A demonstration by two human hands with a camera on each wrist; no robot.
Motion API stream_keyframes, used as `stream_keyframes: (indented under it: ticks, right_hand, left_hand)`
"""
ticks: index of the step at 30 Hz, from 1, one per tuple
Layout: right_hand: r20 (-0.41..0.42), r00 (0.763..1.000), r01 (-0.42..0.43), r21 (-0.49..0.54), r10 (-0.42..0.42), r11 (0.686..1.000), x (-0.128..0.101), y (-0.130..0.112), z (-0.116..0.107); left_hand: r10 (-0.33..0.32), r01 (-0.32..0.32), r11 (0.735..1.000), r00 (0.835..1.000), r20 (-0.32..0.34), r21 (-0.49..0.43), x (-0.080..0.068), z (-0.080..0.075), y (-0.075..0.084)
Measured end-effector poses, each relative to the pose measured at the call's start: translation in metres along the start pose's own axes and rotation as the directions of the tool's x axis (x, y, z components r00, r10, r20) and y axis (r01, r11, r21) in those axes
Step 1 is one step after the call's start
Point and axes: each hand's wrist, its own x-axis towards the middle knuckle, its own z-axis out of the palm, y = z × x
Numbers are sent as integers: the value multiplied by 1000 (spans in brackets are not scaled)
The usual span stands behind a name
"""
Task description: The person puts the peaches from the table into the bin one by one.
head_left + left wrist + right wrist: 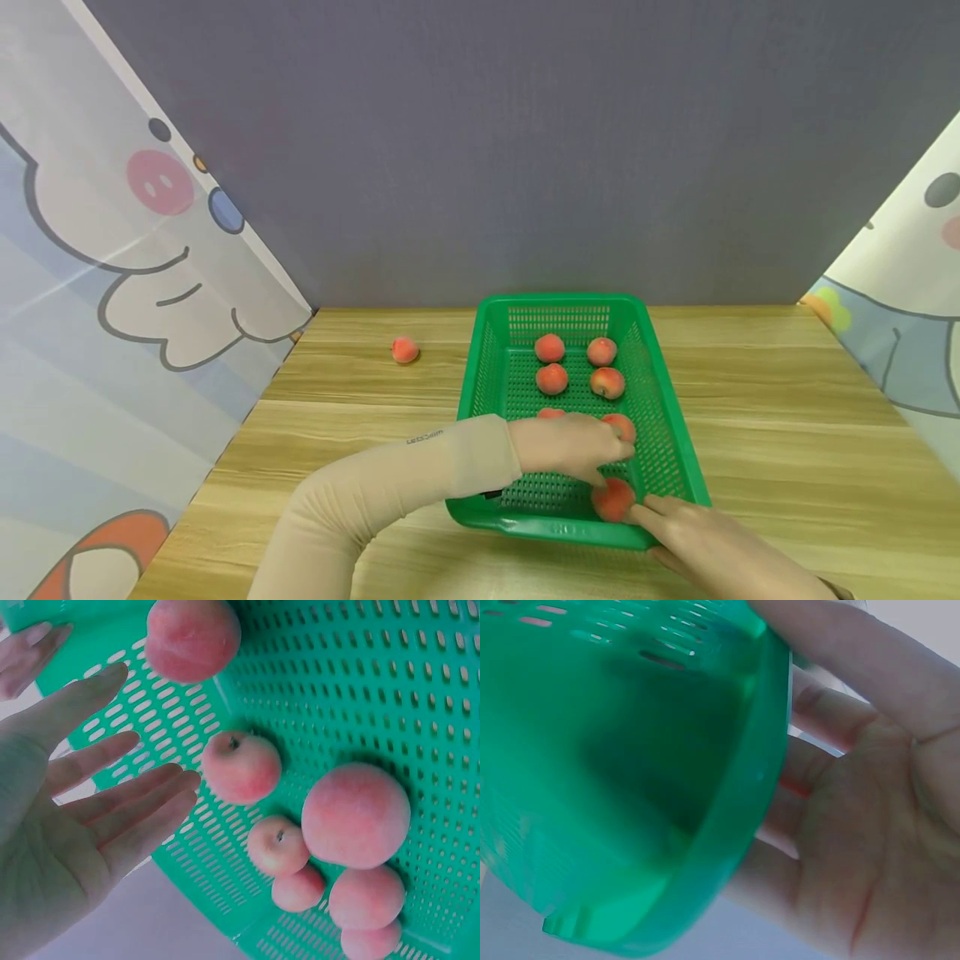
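Wooden table (787, 433), green basket (487, 367), stray peach (404, 350)

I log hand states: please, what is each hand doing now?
Left hand: open, fingers straight, holding nothing, over the green basket.
Right hand: open, fingertips touching the nearest peach.

Seven peaches (551, 379) lie in the basket (660, 400); one lone peach (405, 350) sits left of it

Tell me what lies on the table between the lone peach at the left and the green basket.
Nothing: in the head view, bare wooden table separates the lone peach from the green basket.
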Motion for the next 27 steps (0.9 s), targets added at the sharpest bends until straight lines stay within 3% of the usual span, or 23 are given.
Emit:
stream_keyframes:
  ticks: [10,18,23,27]
  right_hand:
    - [-15,1000,13,-24,-14,1000,0,1,1]
    - [-12,1000,8,-27,-8,1000,0,0,1]
    - [4,1000,-6,-12,6,1000,0,0,1]
    - [10,1000,-12,-18,12,1000,0,-1,0]
  left_hand:
    - [-7,7,1000,993,-116,-4,-23,-10,-13]
    - [-45,47,999,988,-150,10,-39,-17,-23]
    - [-75,76,997,977,-198,0,-52,-19,-32]
    - [-105,93,994,965,-241,-62,-64,-21,-40]
